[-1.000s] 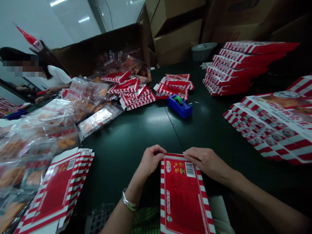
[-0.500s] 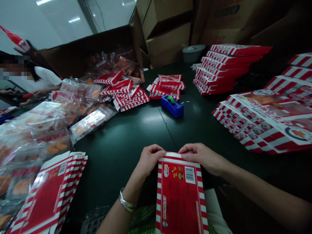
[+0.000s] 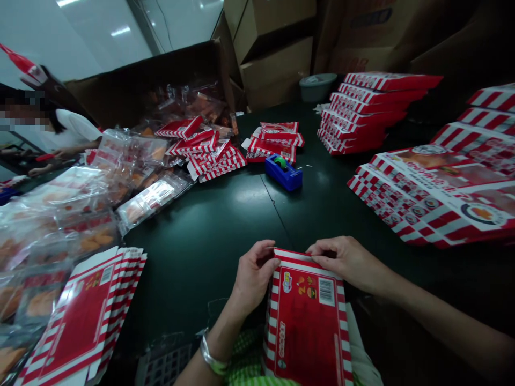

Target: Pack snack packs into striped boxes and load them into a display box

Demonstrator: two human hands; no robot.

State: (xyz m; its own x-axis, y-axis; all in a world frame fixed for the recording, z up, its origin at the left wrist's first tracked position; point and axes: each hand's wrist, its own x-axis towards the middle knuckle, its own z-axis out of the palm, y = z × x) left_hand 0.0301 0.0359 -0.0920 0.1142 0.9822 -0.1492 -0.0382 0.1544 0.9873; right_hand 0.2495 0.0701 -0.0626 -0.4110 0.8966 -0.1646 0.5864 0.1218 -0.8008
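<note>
over table edge [image 3: 201, 230] — left hand [image 3: 253, 277], right hand [image 3: 350, 262] — fingers [image 3: 322, 251] pinching flat red-striped carton [image 3: 306, 321]

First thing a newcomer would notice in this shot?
The red-and-white striped carton at bottom centre catches the eye, gripped at its top edge by the left hand and right hand. Stacks of matching printed cartons fill the right of the dark table. A bright blue tape dispenser sits mid-table, and clear bags of orange food heap up on the left.
</note>
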